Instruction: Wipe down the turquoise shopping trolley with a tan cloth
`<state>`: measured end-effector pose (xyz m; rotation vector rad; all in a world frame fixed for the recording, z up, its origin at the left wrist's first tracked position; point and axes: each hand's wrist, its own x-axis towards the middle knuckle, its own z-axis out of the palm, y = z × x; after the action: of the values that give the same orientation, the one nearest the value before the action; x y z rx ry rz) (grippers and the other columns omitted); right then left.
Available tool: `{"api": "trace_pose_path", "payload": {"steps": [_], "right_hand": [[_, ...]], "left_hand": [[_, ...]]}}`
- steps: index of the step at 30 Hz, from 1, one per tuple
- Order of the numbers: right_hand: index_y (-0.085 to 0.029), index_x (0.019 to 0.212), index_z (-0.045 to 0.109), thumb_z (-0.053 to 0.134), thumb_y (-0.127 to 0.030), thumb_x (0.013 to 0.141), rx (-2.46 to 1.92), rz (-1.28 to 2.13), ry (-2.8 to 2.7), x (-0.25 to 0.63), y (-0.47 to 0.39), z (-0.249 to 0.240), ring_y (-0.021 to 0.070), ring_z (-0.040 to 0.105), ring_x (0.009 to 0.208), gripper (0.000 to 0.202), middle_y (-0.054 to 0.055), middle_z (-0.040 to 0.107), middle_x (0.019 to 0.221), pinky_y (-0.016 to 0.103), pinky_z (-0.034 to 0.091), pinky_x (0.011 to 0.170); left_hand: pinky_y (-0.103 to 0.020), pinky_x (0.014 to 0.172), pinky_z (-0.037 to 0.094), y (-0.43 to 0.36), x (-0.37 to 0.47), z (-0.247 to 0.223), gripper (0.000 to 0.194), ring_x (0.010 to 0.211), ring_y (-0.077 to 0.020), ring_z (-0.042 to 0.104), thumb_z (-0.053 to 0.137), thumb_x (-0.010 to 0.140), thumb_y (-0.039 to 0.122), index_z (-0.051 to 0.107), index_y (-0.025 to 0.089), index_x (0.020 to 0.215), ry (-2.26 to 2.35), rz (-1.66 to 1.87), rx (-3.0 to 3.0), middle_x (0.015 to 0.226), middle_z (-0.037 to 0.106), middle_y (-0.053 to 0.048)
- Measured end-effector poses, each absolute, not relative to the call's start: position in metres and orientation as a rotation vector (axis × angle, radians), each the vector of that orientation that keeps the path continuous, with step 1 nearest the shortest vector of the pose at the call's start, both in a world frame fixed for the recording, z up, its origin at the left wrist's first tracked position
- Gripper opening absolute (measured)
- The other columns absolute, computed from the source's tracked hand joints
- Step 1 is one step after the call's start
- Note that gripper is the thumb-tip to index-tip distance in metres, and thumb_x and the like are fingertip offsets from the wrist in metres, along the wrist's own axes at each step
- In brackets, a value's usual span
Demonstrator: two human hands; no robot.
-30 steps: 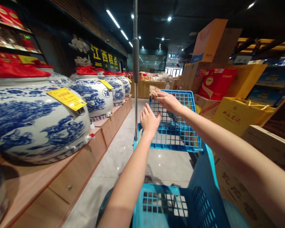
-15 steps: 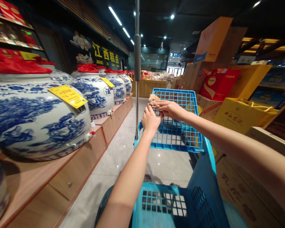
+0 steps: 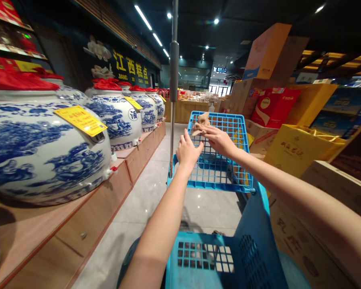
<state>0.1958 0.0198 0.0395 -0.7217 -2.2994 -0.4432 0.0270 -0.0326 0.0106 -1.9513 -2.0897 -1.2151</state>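
A crumpled tan cloth (image 3: 203, 119) lies against the upper left part of a blue plastic grid (image 3: 224, 124), which belongs to a blue cart (image 3: 257, 224). My right hand (image 3: 219, 140) has its fingers on the cloth, pressing it to the bars; the fingertips are partly buried in it. Just left of it, my left hand (image 3: 188, 151) is at the grid's left edge, thumb and fingers apart, holding nothing. Whether its palm touches the rim cannot be made out. Near the left hand a grey upright pole (image 3: 173, 72) rises from the cart.
Large blue-and-white jars (image 3: 45, 152) with red cloth tops and yellow tags line a wooden ledge (image 3: 108, 196) on the left. Stacked cartons (image 3: 266, 52), a red gift box (image 3: 273, 106) and yellow bags (image 3: 301, 146) crowd the right. A pale tiled floor (image 3: 135, 208) runs between.
My right hand and the cloth have moved slightly right along the grid. The left hand has come away from the cloth, its fingers now spread. The view has shifted a little.
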Motion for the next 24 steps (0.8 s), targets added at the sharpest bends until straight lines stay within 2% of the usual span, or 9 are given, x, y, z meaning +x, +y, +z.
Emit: {"api": "trace_pose_path", "payload": {"steps": [3,8,10,13,16,19,24], "right_hand": [[-0.026,0.119,0.082,0.051,-0.004,0.094,-0.678,-0.432,-2.369,0.206,0.011,0.037,0.0255,0.063,0.146,0.045,0.006,0.072,0.148,0.054,0.056,0.121],[-0.022,0.11,0.083,0.05,-0.003,0.089,-0.781,-0.481,-2.23,0.207,0.044,0.083,0.0277,0.065,0.143,0.043,0.008,0.076,0.142,0.05,0.052,0.125],[-0.02,0.106,0.083,0.048,-0.002,0.087,-0.916,-0.458,-2.059,0.195,0.057,0.096,0.0296,0.069,0.136,0.044,0.009,0.079,0.134,0.049,0.057,0.119],[-0.021,0.114,0.082,0.046,-0.001,0.085,-0.951,-0.36,-1.993,0.169,0.061,0.087,0.0295,0.071,0.134,0.05,0.006,0.076,0.141,0.046,0.061,0.112],[-0.023,0.113,0.083,0.047,0.002,0.084,-0.782,-0.323,-2.149,0.152,0.05,0.064,0.0262,0.061,0.147,0.053,0.005,0.073,0.148,0.048,0.053,0.123],[-0.022,0.113,0.083,0.048,0.004,0.084,-0.697,-0.34,-2.277,0.157,0.042,0.057,0.0246,0.057,0.152,0.052,0.006,0.072,0.149,0.051,0.046,0.13],[-0.023,0.106,0.084,0.047,0.0,0.085,-0.923,-0.423,-1.948,0.209,0.046,0.065,0.0289,0.06,0.149,0.048,0.008,0.076,0.142,0.052,0.053,0.123]], "left_hand": [[-0.041,0.1,0.06,-0.033,0.027,0.011,0.084,0.13,-0.0374,0.07,0.063,0.101,0.047,0.033,0.009,0.169,-2.08,-1.228,-1.958,0.152,0.062,-0.023],[-0.041,0.101,0.06,-0.033,0.03,0.01,0.084,0.13,-0.0375,0.07,0.061,0.102,0.05,0.032,0.009,0.17,-2.078,-1.235,-1.952,0.15,0.063,-0.023],[-0.042,0.101,0.06,-0.033,0.031,0.011,0.084,0.13,-0.0374,0.07,0.061,0.102,0.05,0.032,0.011,0.17,-2.082,-1.246,-1.952,0.15,0.064,-0.023],[-0.042,0.101,0.06,-0.032,0.028,0.012,0.083,0.13,-0.038,0.071,0.063,0.101,0.048,0.034,0.011,0.169,-2.095,-1.247,-1.956,0.149,0.064,-0.023],[-0.042,0.101,0.06,-0.031,0.023,0.013,0.081,0.131,-0.039,0.07,0.065,0.1,0.047,0.038,0.01,0.167,-2.107,-1.223,-1.945,0.152,0.062,-0.024],[-0.042,0.101,0.06,-0.031,0.02,0.012,0.079,0.131,-0.0391,0.07,0.064,0.101,0.047,0.04,0.008,0.165,-2.099,-1.22,-1.938,0.155,0.059,-0.025],[-0.041,0.103,0.059,-0.029,0.02,0.009,0.083,0.13,-0.0374,0.071,0.064,0.101,0.05,0.036,0.011,0.168,-2.06,-1.262,-1.96,0.156,0.059,-0.024]]}}
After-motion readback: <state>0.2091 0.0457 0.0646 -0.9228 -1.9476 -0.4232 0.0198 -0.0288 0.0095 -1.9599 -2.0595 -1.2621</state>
